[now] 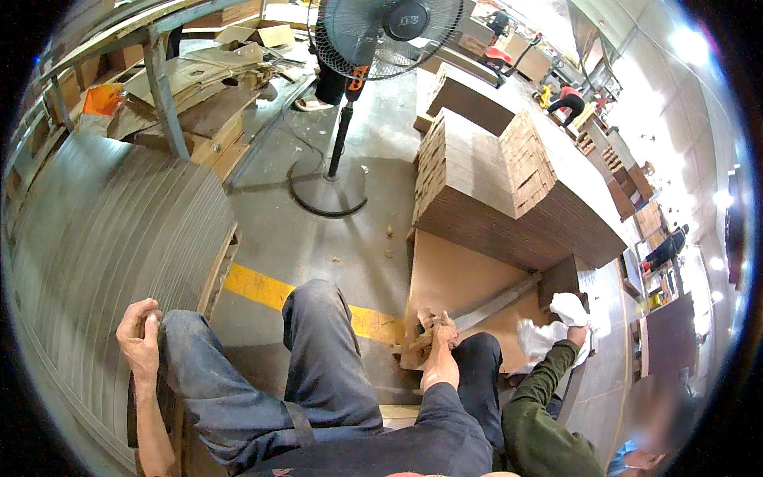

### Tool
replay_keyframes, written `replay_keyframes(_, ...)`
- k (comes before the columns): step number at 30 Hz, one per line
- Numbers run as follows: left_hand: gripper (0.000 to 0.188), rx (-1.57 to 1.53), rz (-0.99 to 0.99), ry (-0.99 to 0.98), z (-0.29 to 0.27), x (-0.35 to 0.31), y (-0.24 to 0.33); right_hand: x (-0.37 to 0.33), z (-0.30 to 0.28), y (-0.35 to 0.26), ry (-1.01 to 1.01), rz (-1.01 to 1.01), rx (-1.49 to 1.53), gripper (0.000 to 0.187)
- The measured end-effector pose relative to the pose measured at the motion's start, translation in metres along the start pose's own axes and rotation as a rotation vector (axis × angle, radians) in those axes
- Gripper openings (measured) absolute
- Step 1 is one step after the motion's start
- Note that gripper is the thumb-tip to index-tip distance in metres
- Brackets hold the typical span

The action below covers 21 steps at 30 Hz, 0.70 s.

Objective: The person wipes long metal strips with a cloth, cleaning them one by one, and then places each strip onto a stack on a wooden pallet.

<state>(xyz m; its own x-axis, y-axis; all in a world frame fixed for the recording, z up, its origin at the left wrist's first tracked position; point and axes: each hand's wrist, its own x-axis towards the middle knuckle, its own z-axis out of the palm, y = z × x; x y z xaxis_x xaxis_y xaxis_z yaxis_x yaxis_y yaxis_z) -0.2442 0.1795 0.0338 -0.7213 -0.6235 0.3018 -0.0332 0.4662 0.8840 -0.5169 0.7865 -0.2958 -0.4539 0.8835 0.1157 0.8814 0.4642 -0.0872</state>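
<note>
Brown crumpled paper is gripped in the right hand, above a tan cardboard sheet; the left hand, half-curled and empty, hangs beside grey stacked boards.

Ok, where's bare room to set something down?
Mostly bare floor between the fan base, yellow line and cardboard stack, with a few small scraps. The brown board also has room between stack and metal bar. It's crowded by the right hand: crumpled paper, that bar, and a white bundle.
</note>
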Motion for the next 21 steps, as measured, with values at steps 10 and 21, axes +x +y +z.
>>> replay_keyframes(10,0.021,-0.158,0.094,-0.079,0.038,0.016,0.036,0.003,-0.073,-0.013,-0.618,0.12,1.696,0.043)
replay_keyframes(21,0.037,-0.275,0.38,-0.42,0.141,0.027,0.108,-0.256,-0.301,-0.13,-1.392,0.008,2.253,0.051)
